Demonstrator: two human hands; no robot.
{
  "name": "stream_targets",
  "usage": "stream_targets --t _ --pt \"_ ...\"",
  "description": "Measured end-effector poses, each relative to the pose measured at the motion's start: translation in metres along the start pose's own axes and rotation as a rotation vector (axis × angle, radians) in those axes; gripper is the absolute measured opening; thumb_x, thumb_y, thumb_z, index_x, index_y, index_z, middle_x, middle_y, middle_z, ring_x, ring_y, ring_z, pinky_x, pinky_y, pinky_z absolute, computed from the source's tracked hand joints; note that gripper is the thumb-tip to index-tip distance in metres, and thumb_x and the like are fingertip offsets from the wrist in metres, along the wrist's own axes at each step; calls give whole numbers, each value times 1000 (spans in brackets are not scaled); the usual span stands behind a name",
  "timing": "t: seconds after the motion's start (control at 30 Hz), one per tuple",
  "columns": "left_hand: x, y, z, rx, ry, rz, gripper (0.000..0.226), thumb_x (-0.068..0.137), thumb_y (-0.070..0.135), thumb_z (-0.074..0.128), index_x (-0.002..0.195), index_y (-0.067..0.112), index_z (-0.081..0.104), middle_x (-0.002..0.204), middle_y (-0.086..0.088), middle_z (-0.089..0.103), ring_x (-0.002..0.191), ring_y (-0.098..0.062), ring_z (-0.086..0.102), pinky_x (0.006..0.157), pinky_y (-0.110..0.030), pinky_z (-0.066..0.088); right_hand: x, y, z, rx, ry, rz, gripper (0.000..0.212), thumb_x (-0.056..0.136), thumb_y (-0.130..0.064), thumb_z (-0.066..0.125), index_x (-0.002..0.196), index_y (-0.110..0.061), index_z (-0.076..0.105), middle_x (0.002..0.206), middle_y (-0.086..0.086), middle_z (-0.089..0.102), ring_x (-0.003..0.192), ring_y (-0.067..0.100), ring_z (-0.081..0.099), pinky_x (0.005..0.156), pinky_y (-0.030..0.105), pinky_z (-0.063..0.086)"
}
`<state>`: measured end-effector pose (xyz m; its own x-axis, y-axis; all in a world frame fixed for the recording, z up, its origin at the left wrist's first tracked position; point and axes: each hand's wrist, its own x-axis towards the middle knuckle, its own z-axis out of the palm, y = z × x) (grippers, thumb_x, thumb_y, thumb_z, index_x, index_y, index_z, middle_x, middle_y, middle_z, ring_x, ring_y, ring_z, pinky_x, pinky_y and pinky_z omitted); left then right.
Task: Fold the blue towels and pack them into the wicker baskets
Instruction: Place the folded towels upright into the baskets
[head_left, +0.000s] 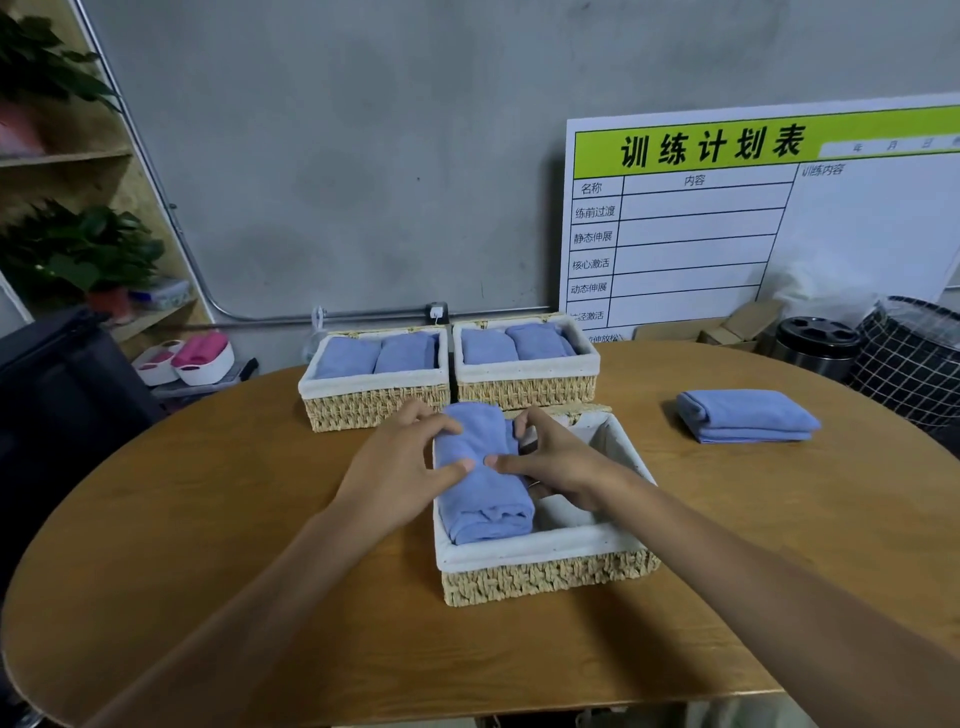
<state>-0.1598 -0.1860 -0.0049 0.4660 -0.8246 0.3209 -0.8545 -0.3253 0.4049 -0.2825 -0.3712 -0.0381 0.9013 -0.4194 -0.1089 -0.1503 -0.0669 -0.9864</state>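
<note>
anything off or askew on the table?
Nothing damaged or spilled. One folded blue towel lies loose on the table, outside any basket; the near basket is half filled, both hands on its towel.

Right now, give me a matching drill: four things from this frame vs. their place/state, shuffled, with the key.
Things:
1. towel under both hands
2. folded towel
3. near basket
4. far left basket

Places/states:
A. lies loose on the table, right side
B. holds two towels, nothing being added
C. lies in the left half of the near basket
D. right half has no towel yet

Pairs: 1-C, 2-A, 3-D, 4-B
</note>
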Motion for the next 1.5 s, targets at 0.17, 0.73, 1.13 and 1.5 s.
stream_targets --t 0.17,0.73,1.13,1.5 --pt "2 -4 19 53 -68 -2 40 83 53 72 116 32 66 104 20 46 96 -3 53 79 -27 47 -2 7 -2 -217 6 -16 44 84 -18 80 94 -14 37 69 4 45 48 9 43 45 26 39" --pt "18 1 6 293 -554 10 70 83 61 66 136 17 55 144 18 40 125 -12 48 103 -39 44 -5 14 -17 -998 -277 -344 59 88 -39 74 139 -16 56 143 -1 49 126 15 49 104 35 44" --pt "52 14 12 509 -911 -46 95 70 70 71 148 25 42 137 8 43 118 -22 53 99 -42 50 -9 10 -22 -1130 -216 -313 80 81 -48 74 150 -28 39 151 -18 41 127 10 50 100 34 46" --pt "47 24 20 600 -835 -49 93 70 67 74 146 23 43 130 9 46 104 -22 58 87 -39 55 -1 18 -19 -1257 -223 -337 85 80 -61 69 150 -26 35 149 -17 40 119 17 56 85 33 46"
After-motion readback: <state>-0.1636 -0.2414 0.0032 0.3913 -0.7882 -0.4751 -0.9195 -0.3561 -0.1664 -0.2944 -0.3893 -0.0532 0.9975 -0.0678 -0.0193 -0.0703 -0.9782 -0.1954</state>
